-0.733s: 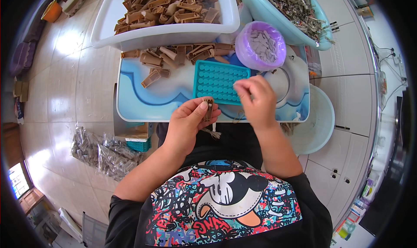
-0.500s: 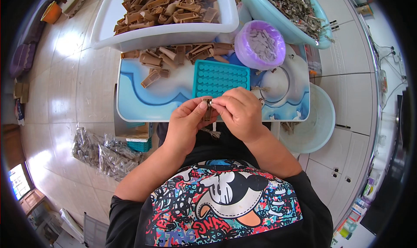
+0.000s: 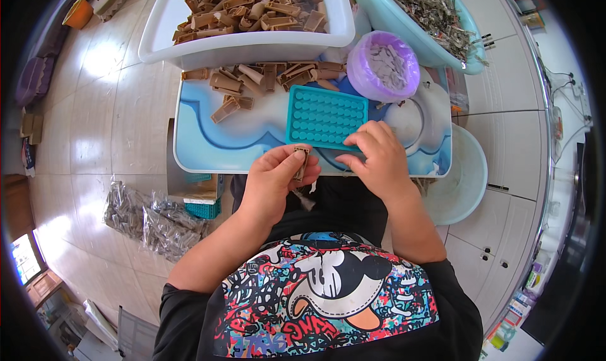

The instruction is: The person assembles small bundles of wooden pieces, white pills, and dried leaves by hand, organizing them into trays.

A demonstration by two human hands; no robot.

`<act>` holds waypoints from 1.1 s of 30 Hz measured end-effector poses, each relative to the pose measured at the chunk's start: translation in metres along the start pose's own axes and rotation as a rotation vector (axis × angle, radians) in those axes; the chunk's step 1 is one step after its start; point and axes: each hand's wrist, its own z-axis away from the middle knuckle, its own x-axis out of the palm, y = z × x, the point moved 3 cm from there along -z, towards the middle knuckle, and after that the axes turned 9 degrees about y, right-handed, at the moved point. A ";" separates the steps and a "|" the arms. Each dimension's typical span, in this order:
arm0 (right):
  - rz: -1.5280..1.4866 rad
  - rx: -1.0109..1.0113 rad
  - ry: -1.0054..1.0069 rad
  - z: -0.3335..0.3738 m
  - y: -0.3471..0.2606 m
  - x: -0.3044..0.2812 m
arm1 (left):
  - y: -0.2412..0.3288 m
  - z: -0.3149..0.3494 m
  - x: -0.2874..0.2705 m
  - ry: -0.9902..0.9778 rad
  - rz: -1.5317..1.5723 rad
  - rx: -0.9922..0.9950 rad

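In my left hand (image 3: 274, 178), between thumb and fingers, is a small brown plastic housing (image 3: 302, 163), its hollow side up. Something thin and pale, like a bundle of wires (image 3: 305, 202), hangs just below that hand; whether it joins the housing I cannot tell. My right hand (image 3: 382, 165) hovers at the lower right corner of a teal tray (image 3: 291, 111) that has rows of round shapes. Its thumb and index finger are apart, with nothing visible between them. Loose brown housings (image 3: 227, 83) lie in a heap behind and left of the tray.
A white tub (image 3: 246, 56) full of brown housings stands at the back. Right of it are a purple-lined bucket (image 3: 364, 83) of grey pieces and a light blue basin (image 3: 404, 25) heaped with wires. Another basin (image 3: 467, 178) sits beyond the table's right edge; plastic bags (image 3: 148, 225) lie on the floor.
My right hand has come away from the brown housing and moved right, its fingers opening. The left hand keeps hold of the housing, which is tilted a little more.
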 end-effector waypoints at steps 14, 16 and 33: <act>0.001 -0.001 0.204 -0.015 0.003 -0.026 | -0.007 0.011 -0.004 -0.156 -0.198 -0.130; -0.063 0.028 0.236 -0.016 0.001 -0.028 | -0.009 0.011 -0.005 -0.167 -0.204 -0.135; -0.408 -0.377 -0.174 -0.036 -0.136 0.061 | -0.021 0.006 -0.004 -0.201 -0.294 -0.110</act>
